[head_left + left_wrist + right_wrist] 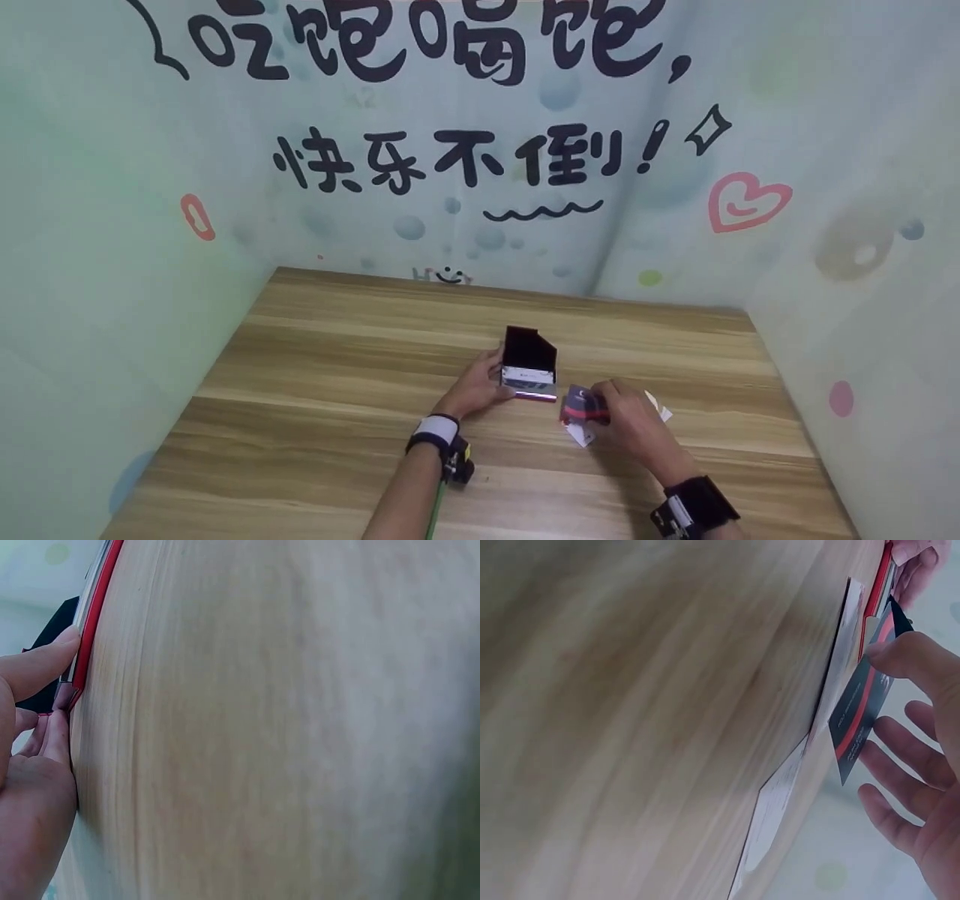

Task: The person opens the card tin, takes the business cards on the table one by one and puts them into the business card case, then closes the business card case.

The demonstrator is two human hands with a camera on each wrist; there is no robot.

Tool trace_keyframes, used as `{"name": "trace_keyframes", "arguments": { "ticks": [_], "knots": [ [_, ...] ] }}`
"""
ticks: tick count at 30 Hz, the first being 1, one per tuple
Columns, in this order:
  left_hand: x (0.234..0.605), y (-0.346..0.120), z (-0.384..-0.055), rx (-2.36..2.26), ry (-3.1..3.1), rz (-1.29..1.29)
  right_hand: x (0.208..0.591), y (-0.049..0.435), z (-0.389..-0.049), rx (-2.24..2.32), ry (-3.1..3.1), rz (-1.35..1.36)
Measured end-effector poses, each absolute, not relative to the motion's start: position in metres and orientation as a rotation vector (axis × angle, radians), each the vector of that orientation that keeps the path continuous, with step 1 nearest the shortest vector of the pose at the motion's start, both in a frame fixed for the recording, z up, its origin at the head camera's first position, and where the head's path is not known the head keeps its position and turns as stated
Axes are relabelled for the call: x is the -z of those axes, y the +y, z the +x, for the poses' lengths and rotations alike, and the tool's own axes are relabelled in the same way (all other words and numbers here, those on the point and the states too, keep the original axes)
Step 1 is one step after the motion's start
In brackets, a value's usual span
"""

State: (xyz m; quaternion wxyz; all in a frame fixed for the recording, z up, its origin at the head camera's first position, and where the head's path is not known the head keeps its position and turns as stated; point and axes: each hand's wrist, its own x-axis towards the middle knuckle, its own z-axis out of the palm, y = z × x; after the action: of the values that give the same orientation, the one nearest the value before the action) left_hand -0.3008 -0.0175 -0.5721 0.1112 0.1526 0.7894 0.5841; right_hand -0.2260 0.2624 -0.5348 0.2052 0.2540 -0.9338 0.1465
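On the wooden table, my left hand [478, 388] holds a small business card case [529, 351] by its left side. The case's black lid stands up, and white cards show inside. A red edge of the case [94, 619] appears in the left wrist view, with the thumb along its top and fingers at its end. To the right, my right hand [636, 421] pinches a dark business card [861, 714] with a red stripe between thumb and fingers. The card is tilted above white cards [776, 799] lying on the table.
Wood-grain tabletop [300, 420] spreads around both hands. A pale printed curtain [450, 157] with lettering encloses the table at the back and sides. A white card [666, 411] pokes out beyond my right hand. Each wrist wears a strapped camera [459, 461].
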Motion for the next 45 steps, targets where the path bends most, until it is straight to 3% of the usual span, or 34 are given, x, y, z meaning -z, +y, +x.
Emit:
{"name": "trace_keyframes", "arguments": {
  "ticks": [45],
  "knots": [
    [0.568,-0.019,-0.3,-1.713,2.342,0.414,0.52,0.186,-0.295,-0.475,-2.704,0.818]
  ]
}}
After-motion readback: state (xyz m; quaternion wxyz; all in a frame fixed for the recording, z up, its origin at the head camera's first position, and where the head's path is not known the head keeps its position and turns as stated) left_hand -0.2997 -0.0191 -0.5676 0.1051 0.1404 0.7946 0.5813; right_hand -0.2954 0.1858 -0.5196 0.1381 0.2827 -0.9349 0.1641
